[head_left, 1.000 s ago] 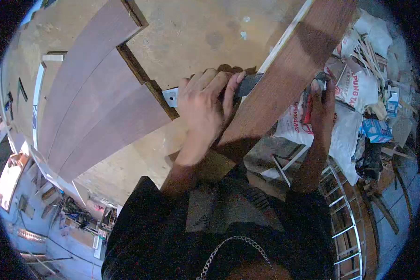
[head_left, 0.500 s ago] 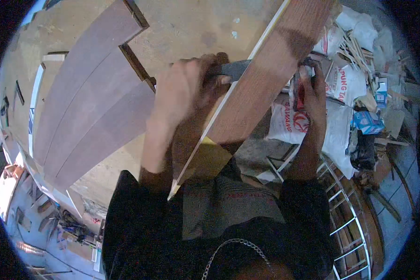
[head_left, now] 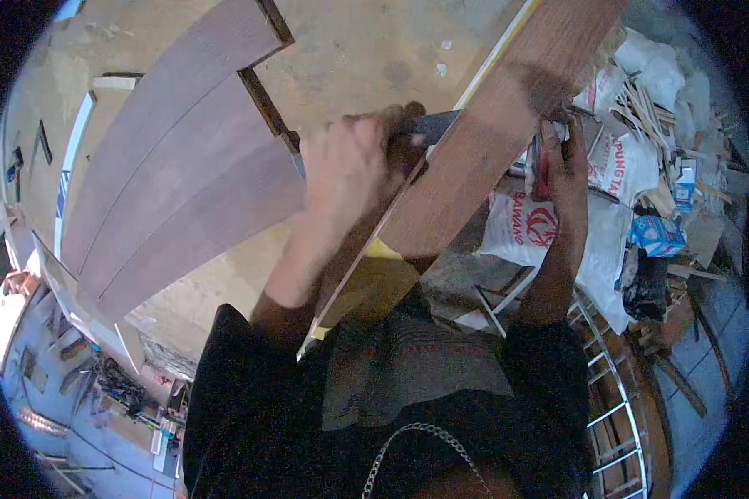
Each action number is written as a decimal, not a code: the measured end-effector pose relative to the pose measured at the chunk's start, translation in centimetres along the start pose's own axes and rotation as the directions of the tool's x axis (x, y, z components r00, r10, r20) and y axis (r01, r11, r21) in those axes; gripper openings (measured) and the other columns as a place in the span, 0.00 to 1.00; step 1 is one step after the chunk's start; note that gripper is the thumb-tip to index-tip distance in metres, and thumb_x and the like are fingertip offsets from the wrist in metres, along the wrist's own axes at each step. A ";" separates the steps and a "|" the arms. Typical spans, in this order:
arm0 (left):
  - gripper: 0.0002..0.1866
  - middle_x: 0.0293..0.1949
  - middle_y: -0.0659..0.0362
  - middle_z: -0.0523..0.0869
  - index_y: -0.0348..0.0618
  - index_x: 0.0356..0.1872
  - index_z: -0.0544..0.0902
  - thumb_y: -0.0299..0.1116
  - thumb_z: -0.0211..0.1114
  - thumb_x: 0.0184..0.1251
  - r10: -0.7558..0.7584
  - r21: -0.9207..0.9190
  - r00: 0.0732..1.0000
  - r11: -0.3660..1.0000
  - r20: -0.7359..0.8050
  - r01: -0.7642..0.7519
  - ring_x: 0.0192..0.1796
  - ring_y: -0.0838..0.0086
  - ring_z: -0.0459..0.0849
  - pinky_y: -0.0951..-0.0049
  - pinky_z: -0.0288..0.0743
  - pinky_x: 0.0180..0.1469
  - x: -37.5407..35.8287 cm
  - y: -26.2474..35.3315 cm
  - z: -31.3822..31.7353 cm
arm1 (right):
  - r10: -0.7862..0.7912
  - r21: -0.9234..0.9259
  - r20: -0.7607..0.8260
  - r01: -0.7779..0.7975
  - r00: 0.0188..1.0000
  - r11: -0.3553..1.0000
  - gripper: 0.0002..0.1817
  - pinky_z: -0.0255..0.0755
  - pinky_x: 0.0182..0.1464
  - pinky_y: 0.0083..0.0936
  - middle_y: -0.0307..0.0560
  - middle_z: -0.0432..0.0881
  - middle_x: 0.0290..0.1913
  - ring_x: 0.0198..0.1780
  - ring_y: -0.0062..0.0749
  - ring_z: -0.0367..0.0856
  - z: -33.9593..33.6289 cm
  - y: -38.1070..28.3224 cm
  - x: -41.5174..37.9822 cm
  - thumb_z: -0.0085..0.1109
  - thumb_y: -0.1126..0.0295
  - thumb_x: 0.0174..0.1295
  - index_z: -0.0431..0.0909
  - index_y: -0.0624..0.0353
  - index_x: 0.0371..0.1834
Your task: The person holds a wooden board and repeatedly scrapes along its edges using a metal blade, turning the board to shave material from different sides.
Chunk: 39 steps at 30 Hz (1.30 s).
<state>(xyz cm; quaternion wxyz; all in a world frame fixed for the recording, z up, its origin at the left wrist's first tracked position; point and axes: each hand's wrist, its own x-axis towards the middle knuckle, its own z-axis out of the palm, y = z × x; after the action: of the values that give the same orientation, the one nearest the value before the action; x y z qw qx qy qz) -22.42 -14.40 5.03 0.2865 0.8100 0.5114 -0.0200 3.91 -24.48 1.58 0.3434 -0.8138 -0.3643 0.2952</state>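
A long wood-veneered board with a pale edge slants across the middle, its lower tip close to my shirt. My left hand is closed around a dark flat strip-like tool at the board's left edge. The strip's far end goes out of sight at the board. Beyond the right edge, my right hand grips a red-and-dark object; I cannot tell whether it joins the strip. A yellow patch shows on the board's lower part.
A curved veneered panel with a notched end lies on the worktable to the left. White printed sacks, thin wood offcuts and a blue box crowd the right. A white metal ladder-like frame stands at lower right.
The table, curved panel and board appear shifted slightly rightward in view. My left hand appears a little further right, and both hands keep their holds at the board's edges.
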 end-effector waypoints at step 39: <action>0.28 0.25 0.57 0.86 0.43 0.26 0.87 0.62 0.70 0.54 0.396 0.015 0.897 0.916 -0.196 -0.401 0.30 0.60 0.83 0.56 0.65 0.55 8.1 8.6 2.1 | 0.295 0.657 -0.266 -0.052 0.918 0.752 0.18 0.66 0.56 0.24 0.44 0.74 0.44 0.49 0.25 0.71 5.4 3.5 -9.2 0.58 0.65 0.71 0.66 0.58 0.57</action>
<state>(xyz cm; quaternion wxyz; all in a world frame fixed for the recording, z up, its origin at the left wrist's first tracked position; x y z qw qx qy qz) -10.80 -11.53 4.50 0.2434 0.8918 0.3604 0.1248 -3.83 -31.70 -2.18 0.6289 -0.7187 -0.0960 0.2808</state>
